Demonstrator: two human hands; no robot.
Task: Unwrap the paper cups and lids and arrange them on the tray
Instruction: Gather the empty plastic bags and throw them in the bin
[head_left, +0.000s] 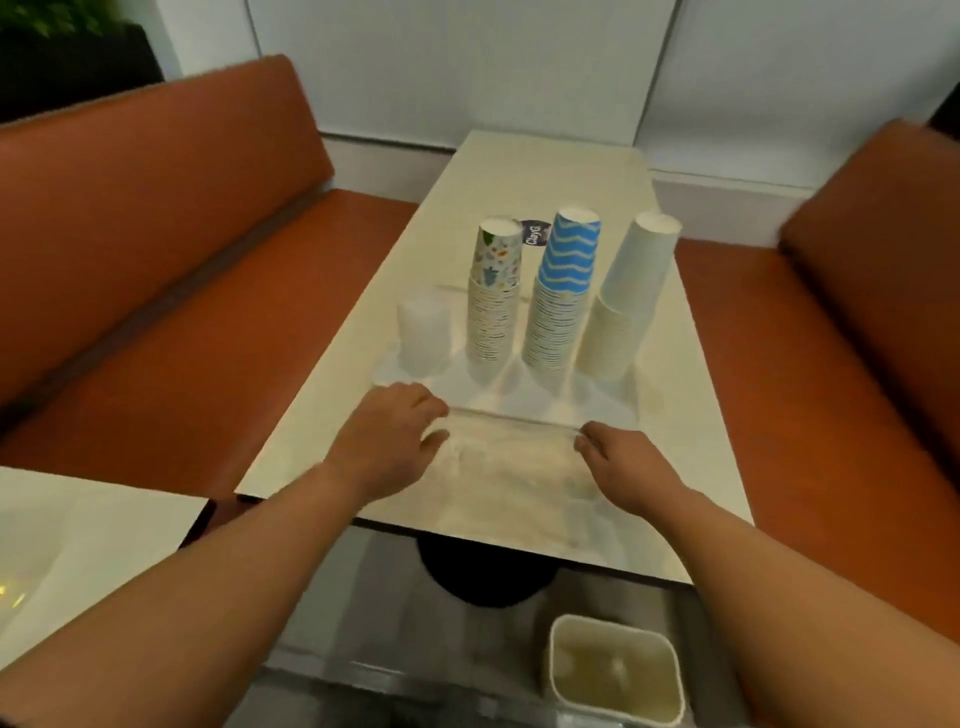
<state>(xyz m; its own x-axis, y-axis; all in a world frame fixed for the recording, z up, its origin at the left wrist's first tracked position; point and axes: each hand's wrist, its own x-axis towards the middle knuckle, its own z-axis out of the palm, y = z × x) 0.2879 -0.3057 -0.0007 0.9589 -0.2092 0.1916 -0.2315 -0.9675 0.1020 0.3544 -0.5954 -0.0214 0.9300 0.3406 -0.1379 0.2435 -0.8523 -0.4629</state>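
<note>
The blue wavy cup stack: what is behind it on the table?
Behind and left of the blue wavy cup stack, a dark purple label with white lettering shows between it and the patterned cup stack. Its lower part is hidden by the cups.

We have a single view, from a wide-angle camera worn on the person's head. It looks forward and steeply down along the length of the table (519, 171), from above its near end. Both forearms reach in from the bottom edge, so we sit close over the hands. The far end of the table and the wall behind it lie toward the top. The lens bends the benches at either side outward. The floor below the near edge also shows.
</note>
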